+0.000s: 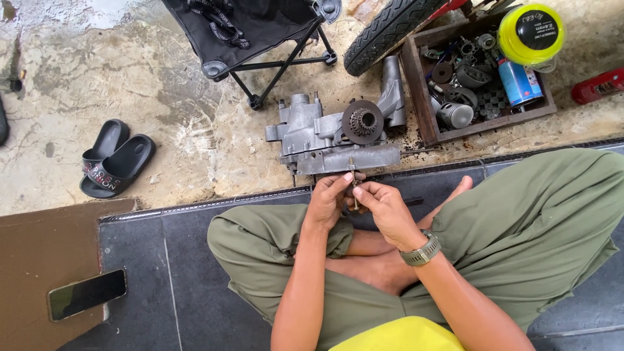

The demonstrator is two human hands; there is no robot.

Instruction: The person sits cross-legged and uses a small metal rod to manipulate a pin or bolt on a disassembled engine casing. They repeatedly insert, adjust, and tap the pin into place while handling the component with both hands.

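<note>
Both hands are pinching one small metal part (354, 188), a thin pin or bolt, between thumb and fingertips: the left hand (327, 201) is closing on it from the left and the right hand (385, 208) from the right, just above the person's crossed legs. The part is standing roughly upright, its top end touching or almost touching the near edge of the grey engine casing (328, 140) lying on the concrete.

Going from left to right: a dark phone (86, 294) is lying on a brown board at the lower left, and a pair of black slide sandals (116, 158) is sitting on the stained floor above it. A black folding stool (250, 32) is standing at the top, left of centre. The casing is carrying a dark toothed gear (362, 121) on its top face. A motorcycle tyre (390, 29) is leaning in beyond it. A wooden box (416, 84) of loose metal parts is sitting to the right, holding a blue spray can (518, 81) and a yellow spool with a black cap (531, 32).

The part is looking small and probably greasy, so it may be slipping from the fingertips and rolling into the gap along the mat edge, where finding it would be hard.
</note>
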